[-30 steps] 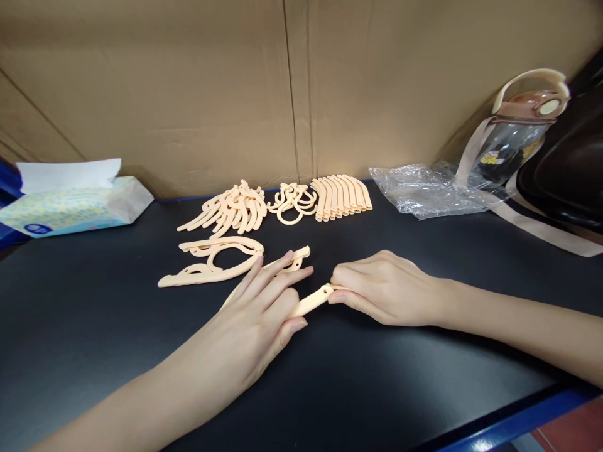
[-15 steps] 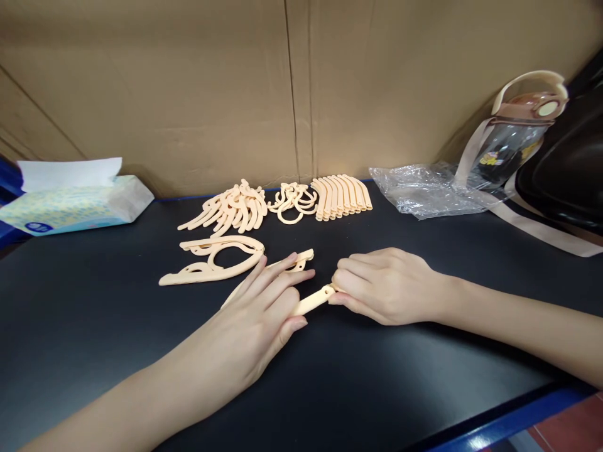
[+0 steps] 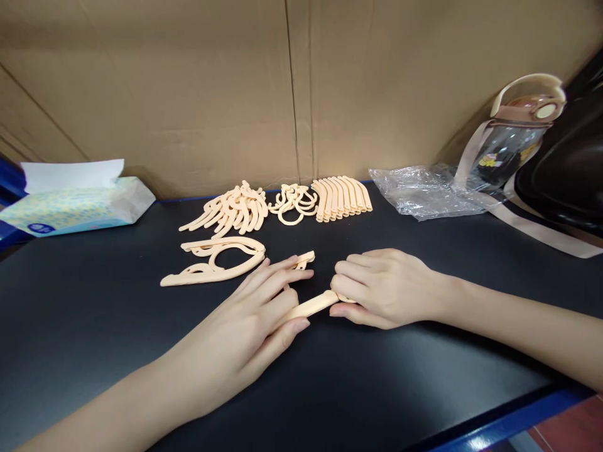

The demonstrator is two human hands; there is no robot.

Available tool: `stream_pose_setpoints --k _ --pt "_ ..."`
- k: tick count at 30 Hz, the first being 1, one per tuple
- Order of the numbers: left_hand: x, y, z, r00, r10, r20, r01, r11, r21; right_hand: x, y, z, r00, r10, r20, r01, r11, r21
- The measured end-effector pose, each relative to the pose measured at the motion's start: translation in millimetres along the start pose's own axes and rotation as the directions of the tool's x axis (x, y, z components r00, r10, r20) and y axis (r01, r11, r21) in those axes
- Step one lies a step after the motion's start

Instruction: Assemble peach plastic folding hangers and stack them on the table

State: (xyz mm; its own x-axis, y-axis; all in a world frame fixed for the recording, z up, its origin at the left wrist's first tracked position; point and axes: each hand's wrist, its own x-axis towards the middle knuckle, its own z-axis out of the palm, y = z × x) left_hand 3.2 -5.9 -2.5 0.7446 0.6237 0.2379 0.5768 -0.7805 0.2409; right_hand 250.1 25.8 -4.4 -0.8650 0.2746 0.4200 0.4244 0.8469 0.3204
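Note:
My left hand (image 3: 257, 320) grips a cream plastic hanger arm (image 3: 315, 305) between thumb and index finger, its other fingers stretched over the table. Closed at the arm's far end is my right hand (image 3: 389, 289), pinching a small cream piece (image 3: 347, 299) that meets the arm; most of this piece is hidden by the fingers. Under my left fingertips lies another cream hanger part (image 3: 305, 258), largely covered by the hand. To the left rests a folded plastic hanger (image 3: 193, 277) with a rounded opening in its middle.
Behind my hands lie a pile of curved arms (image 3: 240, 207), a cluster of hooks (image 3: 291, 218) and a neat row of bent arms (image 3: 342, 198). A tissue pack (image 3: 89, 204) sits left. Clear plastic wrap (image 3: 419, 191) and a strapped bottle (image 3: 513, 147) are right, before cardboard (image 3: 188, 94).
The hanger arm has turned in my fingers, so the hole near its end no longer shows. More of the small piece at my right fingertips is visible. Both hands stay nearly in place.

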Motion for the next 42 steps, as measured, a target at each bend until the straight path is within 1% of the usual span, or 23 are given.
stream_pose_setpoints --k 3,6,8,12,17,21,23,26,28,31,33,35,39,42 --pt "0.4 2.1 -3.9 0.997 -0.067 0.023 0.068 0.996 -0.063 0.0 0.9 -0.5 1.0 0.016 0.003 -0.016 0.995 0.1" --pt "-0.3 0.8 -5.3 0.988 -0.157 0.014 0.157 0.978 -0.133 0.8 2.6 -3.9 0.998 0.051 0.048 -0.062 0.962 0.267" --pt "-0.7 -0.4 -5.8 0.981 -0.195 0.02 0.195 0.964 -0.179 1.2 4.5 -6.5 0.995 0.067 0.079 -0.09 0.939 0.333" --pt "-0.2 -1.0 -6.7 0.973 -0.228 0.048 0.233 0.952 -0.201 1.3 9.5 -8.6 0.992 0.085 0.088 -0.111 0.929 0.354" --pt "0.6 0.5 -4.7 0.966 -0.25 0.067 0.259 0.927 -0.272 1.7 12.5 -7.8 0.987 0.104 0.119 -0.147 0.877 0.458" --pt "0.7 0.9 -2.4 0.963 -0.256 0.085 0.269 0.899 -0.344 1.0 10.7 -6.8 0.98 0.134 0.149 -0.188 0.878 0.441" --pt "0.5 0.7 -1.9 0.964 -0.258 0.07 0.266 0.907 -0.327 -0.2 9.4 -5.3 0.967 0.178 0.183 -0.244 0.856 0.457" --pt "0.0 0.5 -1.4 0.965 -0.259 0.043 0.261 0.934 -0.245 -2.0 8.3 -2.2 0.937 0.261 0.232 -0.346 0.785 0.515" --pt "-0.7 0.7 -0.4 0.967 -0.255 0.027 0.255 0.951 -0.177 -2.0 8.8 -1.3 0.929 0.277 0.247 -0.37 0.743 0.558" --pt "-2.2 1.3 2.2 0.972 -0.234 -0.009 0.231 0.968 -0.101 -0.1 10.5 -3.2 0.938 0.252 0.238 -0.346 0.708 0.616" --pt "-3.0 0.8 4.2 0.975 -0.218 -0.033 0.216 0.974 -0.063 1.4 10.8 -5.5 0.954 0.211 0.214 -0.301 0.701 0.647" --pt "-3.4 -0.9 5.8 0.981 -0.191 -0.038 0.19 0.982 -0.017 2.3 9.4 -7.2 0.968 0.181 0.174 -0.251 0.716 0.651" --pt "-4.5 -6.0 7.9 0.989 -0.148 -0.008 0.148 0.988 0.036 2.6 3.2 -7.8 0.987 0.139 0.083 -0.16 0.775 0.611" --pt "-6.3 -7.8 9.2 0.988 -0.152 -0.012 0.152 0.987 0.041 2.9 -0.5 -8.4 0.991 0.119 0.067 -0.136 0.79 0.599"
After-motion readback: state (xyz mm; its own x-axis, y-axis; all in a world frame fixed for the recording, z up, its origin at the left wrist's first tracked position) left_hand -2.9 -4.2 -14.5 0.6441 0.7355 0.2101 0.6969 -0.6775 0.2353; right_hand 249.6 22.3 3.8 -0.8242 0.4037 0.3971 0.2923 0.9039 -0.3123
